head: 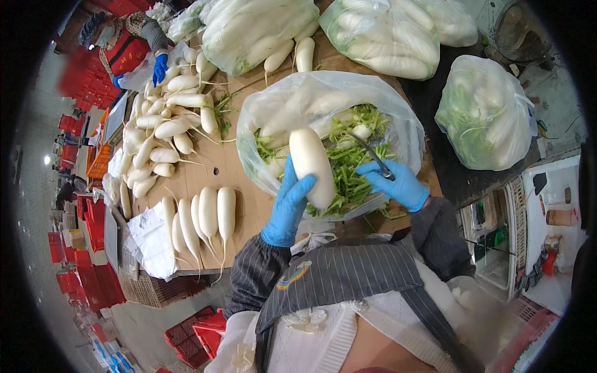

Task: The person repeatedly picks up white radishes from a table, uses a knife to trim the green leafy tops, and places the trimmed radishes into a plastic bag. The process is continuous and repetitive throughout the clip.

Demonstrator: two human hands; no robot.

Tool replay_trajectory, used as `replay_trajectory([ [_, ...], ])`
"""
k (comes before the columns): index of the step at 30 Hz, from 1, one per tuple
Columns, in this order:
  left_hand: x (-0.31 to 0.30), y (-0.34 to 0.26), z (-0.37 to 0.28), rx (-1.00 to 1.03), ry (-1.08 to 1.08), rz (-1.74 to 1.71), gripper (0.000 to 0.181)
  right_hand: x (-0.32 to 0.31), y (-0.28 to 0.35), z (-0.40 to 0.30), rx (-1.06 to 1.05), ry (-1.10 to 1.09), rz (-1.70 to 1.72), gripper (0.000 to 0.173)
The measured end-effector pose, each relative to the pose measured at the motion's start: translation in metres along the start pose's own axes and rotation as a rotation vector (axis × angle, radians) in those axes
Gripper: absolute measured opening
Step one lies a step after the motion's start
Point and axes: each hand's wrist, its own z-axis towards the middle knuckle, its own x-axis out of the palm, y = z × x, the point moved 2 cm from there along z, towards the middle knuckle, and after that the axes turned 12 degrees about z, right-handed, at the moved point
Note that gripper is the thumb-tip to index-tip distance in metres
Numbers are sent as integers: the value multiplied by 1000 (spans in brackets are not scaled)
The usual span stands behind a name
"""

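My left hand, in a blue glove, grips a white radish held tilted over an opened clear plastic bag. In my right hand, gloved too, is a knife with a dark curved blade pointing up and left over the bag. Inside the bag lie cut green radish leaves and more white radishes. Left of the bag, several long radishes lie side by side on the cardboard-covered table, near a crumpled white sheet.
A heap of radishes covers the table's left part, where a co-worker's blue-gloved hand reaches in. Full bags of radishes stand along the far side, another bag at the right. Red crates stand on the floor at left.
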Motion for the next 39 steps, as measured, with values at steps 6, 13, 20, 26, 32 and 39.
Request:
replay_trajectory([
  [6, 17, 26, 17, 286, -68, 226, 91, 57, 11, 19, -223, -63, 124, 76],
  [13, 8, 11, 19, 285, -112, 163, 83, 73, 7, 17, -211, -20, 288, 73],
  [20, -10, 21, 10, 384, -190, 24, 72, 80, 7, 13, 90, 88, 299, 69],
  [26, -103, 15, -21, 363, -529, 116, 57, 55, 6, 19, -102, -255, 193, 38],
  [32, -247, -15, -62, 324, -1093, 1528, 49, 31, 12, 25, -107, -307, 128, 33],
  [39, -333, 15, -75, 9, -1094, 1759, 60, 10, 16, 49, -91, -337, -10, 30],
])
